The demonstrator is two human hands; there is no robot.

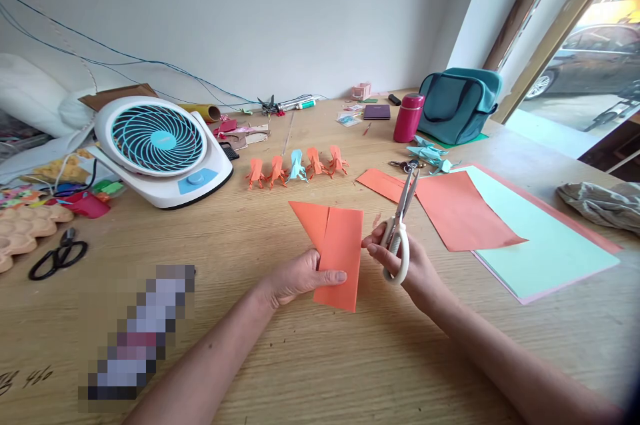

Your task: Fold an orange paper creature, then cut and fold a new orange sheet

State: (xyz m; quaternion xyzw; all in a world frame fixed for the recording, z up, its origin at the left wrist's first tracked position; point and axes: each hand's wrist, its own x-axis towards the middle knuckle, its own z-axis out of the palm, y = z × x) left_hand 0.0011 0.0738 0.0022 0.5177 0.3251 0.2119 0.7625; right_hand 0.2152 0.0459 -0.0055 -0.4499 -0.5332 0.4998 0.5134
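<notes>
My left hand [300, 276] pinches a folded orange paper [336, 246] by its lower left edge and holds it just above the wooden table [240, 238]. To the right of it, my right hand [407, 265] grips white-handled scissors [400, 232], blades pointing up and away and nearly closed. The blades sit beside the paper, apart from it. A row of small folded paper figures [296, 168], orange and light blue, stands behind the paper.
Loose orange sheets [457, 212] and a pale green sheet [535, 238] lie to the right. A white desk fan [160, 145] and black scissors [59, 256] are at left. A red flask [409, 118], teal bag [459, 104] and crumpled cloth [600, 204] sit farther right.
</notes>
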